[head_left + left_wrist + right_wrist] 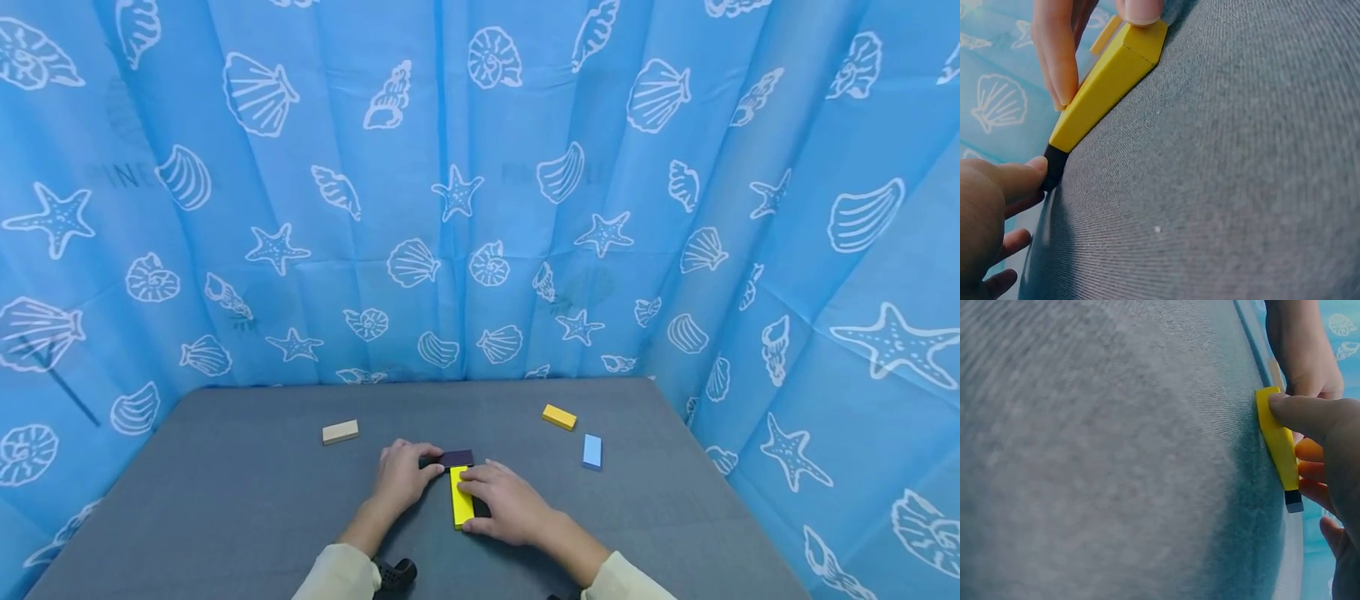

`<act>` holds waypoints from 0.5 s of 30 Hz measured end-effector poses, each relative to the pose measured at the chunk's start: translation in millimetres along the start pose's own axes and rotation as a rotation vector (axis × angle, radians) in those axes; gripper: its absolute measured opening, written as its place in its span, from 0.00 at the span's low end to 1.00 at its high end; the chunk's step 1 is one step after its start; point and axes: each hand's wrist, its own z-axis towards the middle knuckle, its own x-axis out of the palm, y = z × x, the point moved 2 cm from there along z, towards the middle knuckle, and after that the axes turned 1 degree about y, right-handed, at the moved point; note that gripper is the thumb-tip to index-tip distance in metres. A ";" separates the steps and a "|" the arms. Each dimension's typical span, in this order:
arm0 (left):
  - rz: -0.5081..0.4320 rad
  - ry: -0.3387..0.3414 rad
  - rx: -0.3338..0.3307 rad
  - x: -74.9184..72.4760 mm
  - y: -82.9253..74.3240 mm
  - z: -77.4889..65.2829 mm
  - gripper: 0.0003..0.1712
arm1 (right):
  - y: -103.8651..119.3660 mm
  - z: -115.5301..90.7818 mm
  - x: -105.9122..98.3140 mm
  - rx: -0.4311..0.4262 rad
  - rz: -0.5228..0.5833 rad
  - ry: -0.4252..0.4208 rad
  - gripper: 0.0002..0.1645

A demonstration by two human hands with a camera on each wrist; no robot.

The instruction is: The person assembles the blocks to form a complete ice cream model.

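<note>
A black rectangular block lies crosswise on the grey table, its left end pinched between the thumb and fingers of my left hand. Just in front of it a longer yellow block points toward me, its far end right at the black block's near side. My right hand grips the yellow block, with the thumb at its near end and the fingertips over its far part. In the left wrist view, the yellow block and the black block line up end to side.
A beige block lies at the back left of the grey table. Toward the back right are an orange-yellow block and a light blue block. A blue shell-patterned curtain hangs behind the table and along its sides.
</note>
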 end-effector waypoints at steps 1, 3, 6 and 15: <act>0.002 0.003 0.003 -0.3 0.4 -0.2 0.14 | 0.0 0.1 0.3 -0.006 0.001 -0.006 0.33; 0.004 0.008 0.010 -1.1 1.6 -0.5 0.14 | -0.1 0.1 1.0 -0.021 0.001 -0.025 0.33; 0.006 0.008 0.043 -1.5 3.0 0.1 0.14 | -1.8 -0.6 2.4 -0.045 -0.009 -0.060 0.34; -0.048 0.031 0.141 -6.0 4.6 -4.2 0.23 | -11.8 -4.1 -1.4 -0.003 0.028 -0.122 0.34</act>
